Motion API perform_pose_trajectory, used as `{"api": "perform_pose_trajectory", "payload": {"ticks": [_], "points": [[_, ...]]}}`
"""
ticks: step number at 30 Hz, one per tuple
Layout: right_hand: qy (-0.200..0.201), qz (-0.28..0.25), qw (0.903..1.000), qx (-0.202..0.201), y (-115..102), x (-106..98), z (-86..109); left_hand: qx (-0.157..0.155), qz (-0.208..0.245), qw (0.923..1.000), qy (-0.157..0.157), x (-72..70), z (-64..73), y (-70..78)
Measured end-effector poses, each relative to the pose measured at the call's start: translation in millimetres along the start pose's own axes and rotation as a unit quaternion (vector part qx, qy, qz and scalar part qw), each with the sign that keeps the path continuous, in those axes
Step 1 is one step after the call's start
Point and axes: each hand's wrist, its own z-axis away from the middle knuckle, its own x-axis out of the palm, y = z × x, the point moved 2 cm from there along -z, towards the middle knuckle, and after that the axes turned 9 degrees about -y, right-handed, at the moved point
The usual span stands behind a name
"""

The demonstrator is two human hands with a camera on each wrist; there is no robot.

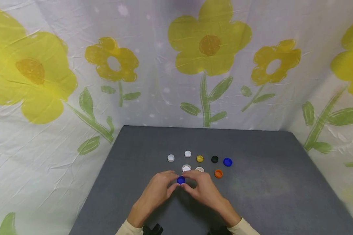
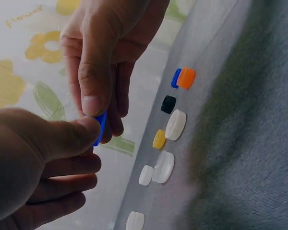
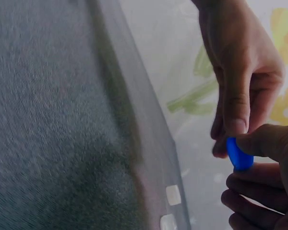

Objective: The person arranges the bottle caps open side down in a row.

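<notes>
The left hand (image 1: 159,186) and right hand (image 1: 204,188) meet over the worktop (image 1: 267,195), both pinching one blue cap (image 1: 180,180) between them. Each grip is closed on it with thumb and forefinger, the left hand on the cap's left edge and the right hand on its right edge. In the wrist views the cap is held up off the worktop, and the other fingers of both hands are clear of it.

Just beyond the fingertips lies a white cap (image 1: 186,167); beside it, a second white cap (image 1: 199,169) is partly hidden by the right hand in the head view. To the right of that hand, near it, is an orange cap (image 1: 218,173). Farther back, a loose row runs from left to right: a third white cap (image 1: 171,158), a fourth white cap (image 1: 188,153), a yellow cap (image 1: 199,158), a black cap (image 1: 214,159) and a larger blue cap (image 1: 227,162). The caps in this row lie apart from one another.

Pale sleeves (image 1: 243,227) end at the wrists. Behind the worktop hangs a white cloth (image 1: 156,107) printed with yellow flowers and green stems.
</notes>
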Motion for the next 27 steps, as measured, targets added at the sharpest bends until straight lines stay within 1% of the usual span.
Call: {"api": "perform_pose_trajectory", "payload": {"ticks": [3,6,9,12,14,15,16,18,20,22,24,25,27], "points": [[-0.002,-0.026,0.9992,0.030,-0.2,-0.3,7.7,0.001,0.011,0.9999,0.005,1.3,5.1,4.8],[-0.012,-0.070,0.9947,0.075,0.2,-1.0,14.2,0.004,0.022,0.9992,0.034,3.3,10.0,7.6],[-0.022,-0.120,0.9864,0.111,0.2,-2.1,18.1,0.021,0.042,0.9964,0.071,5.7,12.9,9.3],[-0.038,-0.163,0.9771,0.131,0.0,-2.7,19.9,0.047,0.072,0.9911,0.102,8.7,13.6,11.0],[-0.050,-0.189,0.9705,0.141,0.5,-2.2,20.6,0.054,0.101,0.9873,0.111,11.1,13.8,11.9],[-0.056,-0.198,0.9676,0.146,0.8,-1.7,21.1,0.049,0.116,0.9857,0.111,12.2,13.9,12.3],[-0.059,-0.206,0.9651,0.150,1.0,-1.4,21.5,0.043,0.132,0.9839,0.112,12.9,14.0,12.6],[-0.058,-0.213,0.9634,0.152,1.5,-0.9,22.4,0.009,0.167,0.9805,0.104,14.3,14.7,12.3],[-0.043,-0.199,0.9694,0.137,1.4,-1.3,23.2,-0.036,0.204,0.9742,0.090,14.5,15.6,11.6],[-0.014,-0.166,0.9810,0.100,0.7,-2.6,23.5,-0.079,0.240,0.9646,0.077,13.9,16.2,10.1],[0.024,-0.123,0.9905,0.056,0.3,-4.4,23.7,-0.117,0.277,0.9517,0.061,12.4,16.6,8.3],[0.042,-0.104,0.9932,0.030,-0.1,-5.2,23.7,-0.131,0.294,0.9453,0.054,11.7,16.7,7.7],[0.066,-0.073,0.9949,-0.019,-0.7,-6.4,23.5,-0.155,0.329,0.9309,0.036,10.9,17.0,6.4]]}}
